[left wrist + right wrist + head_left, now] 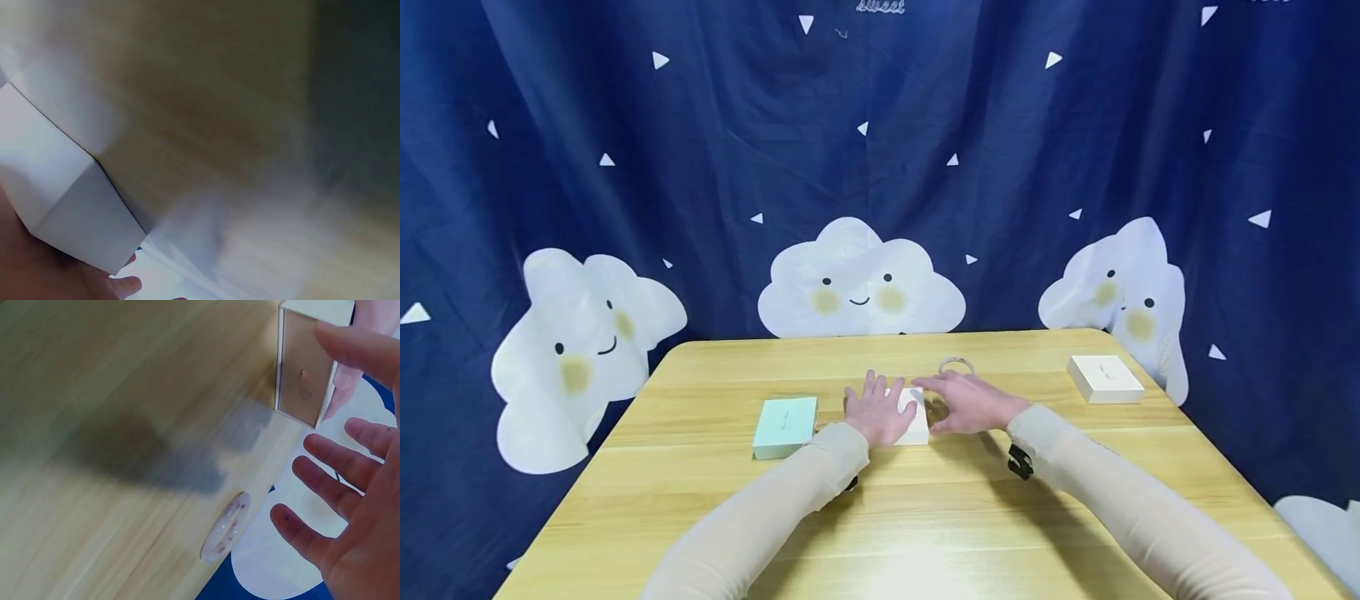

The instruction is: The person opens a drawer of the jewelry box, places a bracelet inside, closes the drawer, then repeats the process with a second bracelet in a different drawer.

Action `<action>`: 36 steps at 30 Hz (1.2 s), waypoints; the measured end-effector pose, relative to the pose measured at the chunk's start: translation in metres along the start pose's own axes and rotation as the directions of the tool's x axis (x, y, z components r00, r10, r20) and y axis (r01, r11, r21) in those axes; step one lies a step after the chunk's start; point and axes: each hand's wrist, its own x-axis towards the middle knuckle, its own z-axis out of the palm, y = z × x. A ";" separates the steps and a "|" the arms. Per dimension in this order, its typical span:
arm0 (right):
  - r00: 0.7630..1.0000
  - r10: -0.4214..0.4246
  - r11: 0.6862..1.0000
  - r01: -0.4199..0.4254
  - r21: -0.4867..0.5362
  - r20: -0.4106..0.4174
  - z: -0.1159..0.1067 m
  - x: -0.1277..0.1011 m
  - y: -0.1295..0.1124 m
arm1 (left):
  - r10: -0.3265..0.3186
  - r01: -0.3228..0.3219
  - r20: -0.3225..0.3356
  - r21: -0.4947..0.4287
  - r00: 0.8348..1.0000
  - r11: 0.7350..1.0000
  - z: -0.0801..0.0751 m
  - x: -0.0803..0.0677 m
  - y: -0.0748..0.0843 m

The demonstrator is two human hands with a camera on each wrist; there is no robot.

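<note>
The white box (913, 417) lies mid-table on the wooden table (925, 517), between the mint box (786, 426) and the bangle (957, 365). The left hand (877, 410) rests flat on its top with fingers spread, while the right hand (970, 402) hovers just beside it, fingers straight and apart, holding nothing. It looks like light, stiff card with smooth faces, so it is probably best held by its opposite side walls.

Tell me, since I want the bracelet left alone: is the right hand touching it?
Apart. In the right wrist view, the bracelet lies on the table with bare space between it and the open right hand.
</note>
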 end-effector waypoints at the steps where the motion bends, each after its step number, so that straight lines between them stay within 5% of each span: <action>1: 1.000 0.006 1.000 -0.006 -0.002 0.005 -0.001 -0.001 0.000 | 0.002 -0.002 -0.001 0.003 1.000 1.000 -0.001 -0.001 0.000; 16: 0.998 0.039 0.999 -0.039 -0.005 0.040 -0.001 -0.002 -0.001 | 0.079 -0.080 -0.072 -0.007 0.994 0.997 -0.006 0.003 -0.008; 24: 0.998 0.035 0.999 -0.036 0.016 0.054 -0.001 0.000 -0.004 | 0.153 -0.152 -0.114 0.019 0.982 0.988 -0.025 -0.004 -0.006; 30: 0.998 0.028 1.000 -0.028 -0.006 0.051 -0.001 0.003 -0.004 | 0.216 -0.211 -0.072 0.075 0.974 0.975 -0.035 -0.005 -0.012; 36: 0.997 0.041 0.999 -0.041 0.003 0.068 -0.002 0.004 -0.007 | 0.252 -0.252 0.030 0.028 0.967 0.967 -0.042 -0.008 -0.020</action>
